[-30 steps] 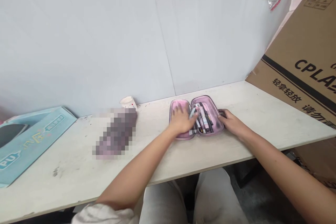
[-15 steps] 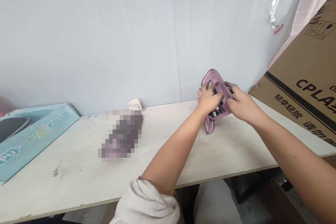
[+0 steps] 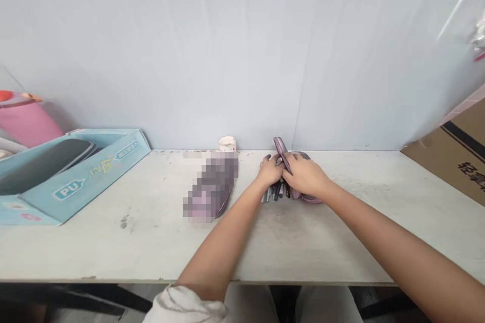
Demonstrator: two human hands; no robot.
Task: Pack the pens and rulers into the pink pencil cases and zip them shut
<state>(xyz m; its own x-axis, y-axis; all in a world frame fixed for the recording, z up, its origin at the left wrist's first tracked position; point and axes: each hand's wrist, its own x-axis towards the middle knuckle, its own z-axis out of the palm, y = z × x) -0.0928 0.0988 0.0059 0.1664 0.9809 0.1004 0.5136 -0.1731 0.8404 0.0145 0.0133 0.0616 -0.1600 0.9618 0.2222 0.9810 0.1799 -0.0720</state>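
My right hand (image 3: 306, 176) grips a pinkish-purple zip pencil case (image 3: 280, 145), tipped up on its side on the table. Its opening faces left, towards my other hand. Several dark and grey pens (image 3: 278, 192) lie bunched at its mouth, just below my fingers. My left hand (image 3: 270, 170) is curled over these pens, and its fingertips are partly hidden behind them and the case. The far part of the case is covered by my right hand.
Left of my hands lies a blurred-out purple case-like object (image 3: 212, 189), with a white paper cup (image 3: 227, 143) behind it. A light-blue box (image 3: 91, 176) holding a dark grey item stands at the left. A cardboard carton (image 3: 454, 146) leans at the right.
The view has swung right. The pencil case has gone from upright with its open side towards me to tipped sideways, and pens now show outside it under my hands.
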